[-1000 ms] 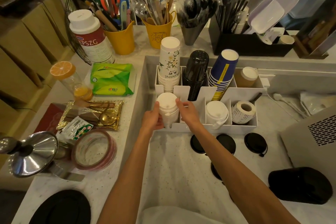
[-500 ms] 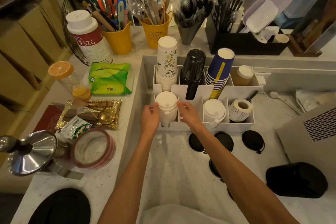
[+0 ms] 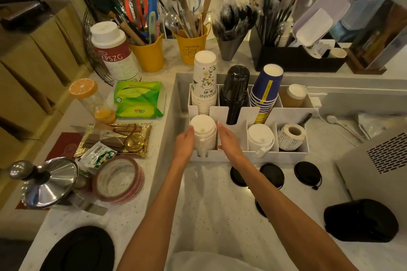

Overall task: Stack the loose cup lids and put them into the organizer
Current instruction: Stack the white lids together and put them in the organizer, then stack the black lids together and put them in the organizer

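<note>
A stack of white lids stood in the front left slot of the white organizer. A second before, both hands had been wrapped tight around that stack. Now they had let go. The left hand was open, its fingers flat and just touching the left side of the stack. The right hand was open too, close beside the stack on the right, with a small gap in between. Neither hand gripped anything. So the white lids looked set down and done, and the hands seemed ready to pull back. A second stack of white lids sat in the next slot over, and a roll of stickers lay in the slot after that. Cups stood upside down in the back slots. But the job was not over. Black lids lay loose on the counter in front of the organizer. Three sat in a row near its front wall, and part of another one peeked out from under the right arm. How many hid there was hard to tell. Those black lids would likely be next. They would need to be piled up, one on top of the other, and then slid into a slot with room. They looked thin and light, so they could slip if grabbed too fast.
</note>
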Demonstrator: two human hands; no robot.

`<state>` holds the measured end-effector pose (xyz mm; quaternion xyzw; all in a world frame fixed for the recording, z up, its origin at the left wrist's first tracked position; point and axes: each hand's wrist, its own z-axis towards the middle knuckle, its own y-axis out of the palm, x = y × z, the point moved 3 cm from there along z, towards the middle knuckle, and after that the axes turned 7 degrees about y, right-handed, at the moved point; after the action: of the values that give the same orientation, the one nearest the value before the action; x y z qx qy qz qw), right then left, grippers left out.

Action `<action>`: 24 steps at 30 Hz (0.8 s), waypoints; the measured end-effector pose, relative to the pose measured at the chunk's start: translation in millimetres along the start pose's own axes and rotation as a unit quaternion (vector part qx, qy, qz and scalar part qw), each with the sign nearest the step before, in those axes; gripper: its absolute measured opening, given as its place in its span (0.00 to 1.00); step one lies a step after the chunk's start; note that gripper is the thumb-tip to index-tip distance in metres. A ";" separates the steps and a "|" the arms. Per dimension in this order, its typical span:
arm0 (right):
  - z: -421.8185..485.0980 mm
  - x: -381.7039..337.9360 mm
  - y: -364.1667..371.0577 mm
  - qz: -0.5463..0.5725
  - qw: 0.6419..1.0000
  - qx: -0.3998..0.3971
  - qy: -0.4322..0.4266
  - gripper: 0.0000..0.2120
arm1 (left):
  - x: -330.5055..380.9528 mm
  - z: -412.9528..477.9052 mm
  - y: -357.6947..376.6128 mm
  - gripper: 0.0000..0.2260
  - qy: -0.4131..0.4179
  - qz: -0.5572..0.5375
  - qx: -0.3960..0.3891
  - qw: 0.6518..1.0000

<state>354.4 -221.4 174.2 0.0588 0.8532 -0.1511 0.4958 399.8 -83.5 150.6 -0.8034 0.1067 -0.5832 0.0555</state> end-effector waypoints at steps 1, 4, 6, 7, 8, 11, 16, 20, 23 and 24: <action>-0.5 0.0 0.2 0.004 1.000 -0.003 -0.003 0.12 | 0.1 -0.3 -1.0 0.22 -0.004 -0.004 -0.010 1.000; -3.7 0.1 0.3 0.023 1.000 -0.005 -0.006 0.15 | 3.8 -4.6 -1.7 0.23 0.008 0.002 -0.033 0.999; -9.4 -1.5 -0.7 0.029 0.999 -0.008 -0.016 0.16 | 6.2 -8.0 -1.1 0.23 0.053 0.043 -0.019 0.998; -13.1 -1.4 -3.2 0.027 0.999 -0.007 -0.024 0.18 | 6.4 -11.1 -0.7 0.24 0.080 0.075 -0.008 0.994; -17.6 -0.6 -7.2 0.023 0.999 0.000 -0.033 0.20 | 6.9 -17.4 -0.3 0.25 0.104 0.115 0.004 0.988; -34.4 19.4 -35.5 0.048 0.995 0.065 -0.063 0.18 | 7.4 -53.6 2.9 0.25 0.205 0.209 0.040 0.955; -82.7 100.7 -109.7 0.103 0.971 0.217 -0.003 0.11 | -38.9 -118.9 27.6 0.15 0.258 0.181 -0.025 0.949; -121.3 181.1 -148.4 0.084 0.958 0.268 0.060 0.12 | -92.1 -149.7 52.1 0.13 0.129 0.169 -0.107 0.971; -134.1 210.0 -166.2 0.069 0.954 0.277 0.089 0.11 | -108.0 -162.4 68.3 0.14 0.073 0.159 -0.125 0.977; -134.5 210.5 -171.3 0.070 0.954 0.278 0.090 0.11 | -109.9 -162.6 74.7 0.15 0.051 0.154 -0.127 0.978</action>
<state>94.6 -351.6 88.8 0.2672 0.8120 -0.3414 0.3907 204.9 -124.3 84.0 -0.7471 0.3054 -0.5893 0.0364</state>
